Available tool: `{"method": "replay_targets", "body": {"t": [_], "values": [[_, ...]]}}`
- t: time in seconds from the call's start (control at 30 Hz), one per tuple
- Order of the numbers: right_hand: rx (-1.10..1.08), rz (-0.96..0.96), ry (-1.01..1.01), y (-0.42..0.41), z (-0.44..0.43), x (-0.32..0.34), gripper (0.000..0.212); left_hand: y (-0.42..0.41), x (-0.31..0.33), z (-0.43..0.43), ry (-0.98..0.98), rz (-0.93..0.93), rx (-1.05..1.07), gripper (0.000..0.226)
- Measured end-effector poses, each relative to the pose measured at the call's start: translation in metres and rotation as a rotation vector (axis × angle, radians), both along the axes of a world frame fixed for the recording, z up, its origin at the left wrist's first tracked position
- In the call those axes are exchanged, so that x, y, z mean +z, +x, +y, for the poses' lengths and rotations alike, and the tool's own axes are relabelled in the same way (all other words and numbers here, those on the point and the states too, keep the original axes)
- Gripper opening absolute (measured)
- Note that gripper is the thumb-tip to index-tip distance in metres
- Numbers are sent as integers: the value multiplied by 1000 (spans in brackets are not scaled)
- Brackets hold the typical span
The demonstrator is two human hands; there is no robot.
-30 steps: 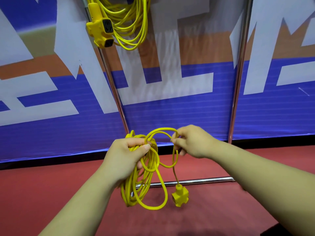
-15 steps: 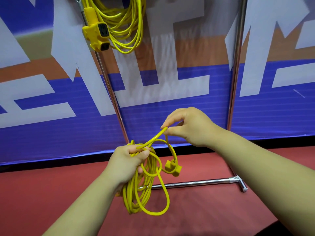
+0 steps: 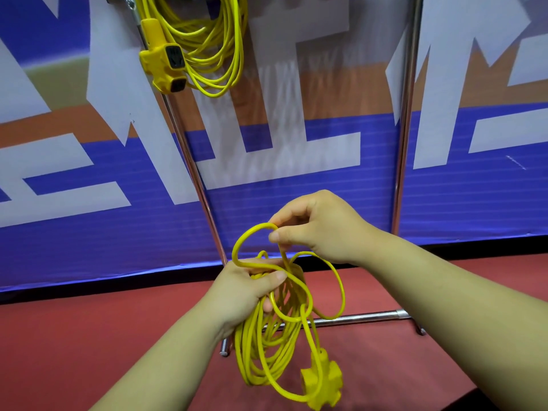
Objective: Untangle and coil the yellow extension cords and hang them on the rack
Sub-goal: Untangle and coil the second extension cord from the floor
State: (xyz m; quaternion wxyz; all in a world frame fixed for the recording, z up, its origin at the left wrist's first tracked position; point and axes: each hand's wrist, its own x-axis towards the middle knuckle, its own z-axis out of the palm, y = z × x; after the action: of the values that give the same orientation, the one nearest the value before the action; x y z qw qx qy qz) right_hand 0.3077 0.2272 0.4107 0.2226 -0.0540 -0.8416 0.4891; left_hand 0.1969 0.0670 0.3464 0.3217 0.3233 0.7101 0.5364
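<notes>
Head view, L fingers [image 3: 274, 277] curled round coiled ext cord [image 3: 252, 360], R fingers [image 3: 286, 236] pinching loop [image 3: 250, 230] above.

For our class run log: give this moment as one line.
left hand grips cord coil | right hand pinches loop | socket end dangles | second cord on rack

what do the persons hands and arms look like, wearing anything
Both are bare. The left hand and right hand show no gloves, rings, watch or wristband, and the visible nails are short and unpainted. The left forearm and right forearm are uncovered to the frame's edge, so no sleeve is in view.
</notes>
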Motion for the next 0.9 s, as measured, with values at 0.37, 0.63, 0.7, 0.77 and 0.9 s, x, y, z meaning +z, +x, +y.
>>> {"method": "replay_targets", "body": {"t": [0.37, 0.63, 0.7, 0.77, 0.9], "values": [[38, 3, -390, 9, 6, -4, 21, 0, 10, -3, 68, 34, -53, 10], [63, -509, 181, 3, 17, -68, 15, -14, 24, -15, 175, 41, -81, 20], [104, -519, 141, 1, 13, -71, 14, -13, 27, -17, 188, 32, -93, 15], [65, -488, 133, -2, 13, -74, 11, -12, 29, -18, 192, 25, -103, 10], [32, -440, 36, -9, 6, -86, 14, -15, 27, -22, 219, -36, -33, 23]]}}
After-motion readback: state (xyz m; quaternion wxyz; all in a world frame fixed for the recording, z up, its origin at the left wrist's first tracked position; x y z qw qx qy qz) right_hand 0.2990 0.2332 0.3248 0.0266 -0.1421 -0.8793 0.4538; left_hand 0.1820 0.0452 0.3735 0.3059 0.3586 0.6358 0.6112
